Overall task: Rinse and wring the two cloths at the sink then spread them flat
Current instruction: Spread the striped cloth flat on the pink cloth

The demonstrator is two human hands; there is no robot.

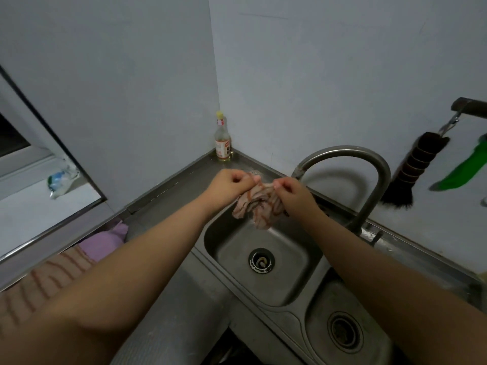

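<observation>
a steel bench [181, 306] runs into the corner and carries a double sink [226, 262], whose curved faucet [374, 175] arches over the left basin, while a striped cloth [50, 280] lies flat on the bench at the left with a purple cloth [105, 242] just beyond it. over the left basin a second striped cloth [259, 204] hangs bunched, pinched at its top edge by the left hand [232, 184] and the right hand [292, 192], fingers of both curled round the fabric. a glass bottle [222, 140] stands in the corner, and a dark brush [411, 169] and a green cloth [463, 167] hang on the right wall.
</observation>
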